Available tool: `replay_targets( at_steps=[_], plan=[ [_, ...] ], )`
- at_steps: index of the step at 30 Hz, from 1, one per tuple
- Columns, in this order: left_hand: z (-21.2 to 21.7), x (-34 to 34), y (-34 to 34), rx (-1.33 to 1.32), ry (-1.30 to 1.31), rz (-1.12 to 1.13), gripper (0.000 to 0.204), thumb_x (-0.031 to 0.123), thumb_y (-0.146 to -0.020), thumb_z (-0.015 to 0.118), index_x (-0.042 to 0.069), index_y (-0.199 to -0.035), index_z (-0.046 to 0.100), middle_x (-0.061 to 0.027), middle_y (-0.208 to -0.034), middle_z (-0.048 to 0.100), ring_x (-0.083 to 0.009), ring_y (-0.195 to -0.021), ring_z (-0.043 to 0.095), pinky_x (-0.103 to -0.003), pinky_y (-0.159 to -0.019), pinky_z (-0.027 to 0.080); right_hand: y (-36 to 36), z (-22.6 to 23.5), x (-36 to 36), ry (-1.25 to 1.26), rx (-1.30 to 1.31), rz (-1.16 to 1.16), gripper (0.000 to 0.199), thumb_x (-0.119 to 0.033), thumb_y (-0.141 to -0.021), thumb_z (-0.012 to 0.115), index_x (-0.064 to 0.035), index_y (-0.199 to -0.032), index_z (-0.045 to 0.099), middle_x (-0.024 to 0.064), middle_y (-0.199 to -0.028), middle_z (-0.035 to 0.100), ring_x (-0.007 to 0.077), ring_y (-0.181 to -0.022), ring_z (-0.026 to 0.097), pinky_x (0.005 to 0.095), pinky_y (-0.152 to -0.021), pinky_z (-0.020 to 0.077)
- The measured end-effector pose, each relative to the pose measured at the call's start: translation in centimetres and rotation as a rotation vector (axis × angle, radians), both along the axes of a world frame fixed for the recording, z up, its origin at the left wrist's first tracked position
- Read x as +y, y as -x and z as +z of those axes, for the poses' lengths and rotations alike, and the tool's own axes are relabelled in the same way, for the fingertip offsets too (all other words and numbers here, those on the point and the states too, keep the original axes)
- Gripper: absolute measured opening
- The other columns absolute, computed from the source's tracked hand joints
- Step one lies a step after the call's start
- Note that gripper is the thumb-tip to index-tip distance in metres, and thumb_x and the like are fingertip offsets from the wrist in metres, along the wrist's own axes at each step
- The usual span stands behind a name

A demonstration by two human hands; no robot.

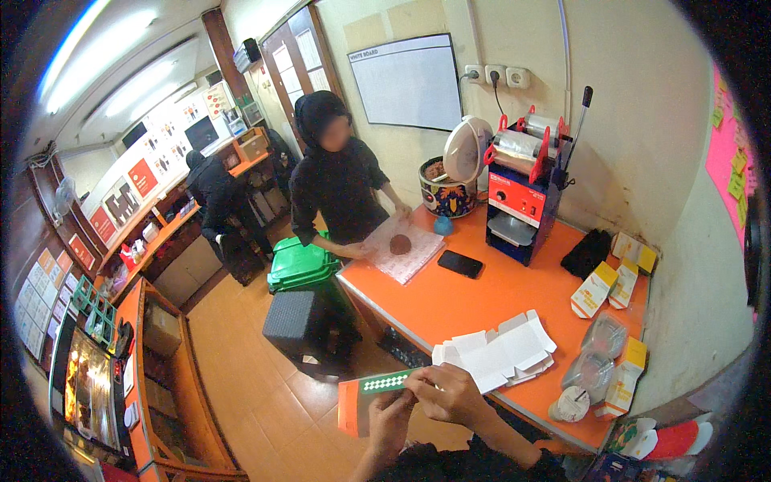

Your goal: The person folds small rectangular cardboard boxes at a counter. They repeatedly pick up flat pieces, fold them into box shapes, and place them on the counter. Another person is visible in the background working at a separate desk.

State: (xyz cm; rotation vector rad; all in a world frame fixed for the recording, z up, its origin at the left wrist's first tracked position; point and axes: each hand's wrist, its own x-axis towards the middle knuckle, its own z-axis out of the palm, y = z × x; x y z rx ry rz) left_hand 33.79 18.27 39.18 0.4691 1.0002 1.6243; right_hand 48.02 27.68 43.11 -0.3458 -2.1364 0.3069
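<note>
Both my hands are closed on a printed paperboard carton (351, 404) with a green, white-patterned strip and an orange end. My left hand (389, 419) grips its lower side. At the right end, the fingers of my right hand (450, 395) pinch the green edge; the carton's right part is hidden behind them. Just beyond my right hand, flat white unfolded cartons (502, 351) lie stacked on the orange table (409, 309). Across the table, a co-worker's hands touch a sheet of wrapping paper (393, 263) with a round brown patty or mound (400, 244) on it.
A red-and-blue cup sealing machine (518, 205) stands near the wall, beside an open rice cooker (443, 191). A black phone (460, 264) lies mid-table. Yellow-and-white boxes (594, 290) and clear plastic containers (590, 369) line the right side. A green bin (299, 261) stands left of the table.
</note>
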Motion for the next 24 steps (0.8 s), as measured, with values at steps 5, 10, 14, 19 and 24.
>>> replay_targets(
  at_steps=[5,10,14,19,24],
  plan=[
    [-0.8,0.0,0.6,-0.102,-0.068,0.023,0.034,0.001,-0.091,0.063,-0.004,-0.124,0.056,-0.0140,-0.117,0.065,-0.0238,-0.110,0.064,-0.037,-0.098,0.051,-0.2,-0.2,0.5,-0.075,-0.114,0.068,0.033,-0.009,-0.072,0.075,-0.0114,-0.105,0.070,0.0042,-0.105,0.067,0.0229,-0.091,0.064,0.0383,-0.078,0.0528],
    [-0.4,-0.1,0.8,-0.110,-0.056,0.053,0.042,0.003,-0.091,0.064,0.001,-0.131,0.051,-0.0101,-0.119,0.063,-0.0207,-0.109,0.063,-0.035,-0.096,0.051,0.0,-0.2,0.8,-0.126,-0.101,0.100,0.033,-0.012,-0.070,0.077,-0.0121,-0.102,0.071,0.0058,-0.119,0.063,0.0234,-0.103,0.061,0.0393,-0.088,0.0517],
    [-0.4,-0.1,0.5,-0.169,-0.060,0.080,0.045,0.009,-0.093,0.064,0.004,-0.135,0.049,-0.0083,-0.123,0.061,-0.0194,-0.112,0.061,-0.034,-0.094,0.051,0.4,-0.7,1.0,-0.052,0.007,0.160,0.037,-0.010,-0.069,0.076,-0.0126,-0.106,0.069,0.0095,-0.134,0.054,0.0296,-0.113,0.058,0.0428,-0.093,0.0504],
    [-1.1,-0.2,1.6,-0.266,-0.120,0.079,0.051,0.022,-0.096,0.066,0.003,-0.139,0.046,-0.0109,-0.131,0.058,-0.0226,-0.113,0.059,-0.037,-0.095,0.051,0.4,-2.3,2.4,0.281,0.079,0.186,0.042,-0.012,-0.073,0.073,-0.0100,-0.113,0.063,0.0146,-0.127,0.060,0.0377,-0.115,0.059,0.0477,-0.097,0.0479],
    [-1.5,0.5,2.8,-0.776,-0.396,-0.114,0.058,0.040,-0.095,0.067,0.005,-0.138,0.052,-0.0135,-0.135,0.057,-0.0295,-0.122,0.053,-0.044,-0.105,0.044,-0.4,-3.4,2.1,0.329,0.148,-0.080,0.036,-0.018,-0.075,0.075,-0.0066,-0.107,0.064,0.0178,-0.103,0.066,0.0400,-0.097,0.064,0.0467,-0.084,0.0525]
  ],
)
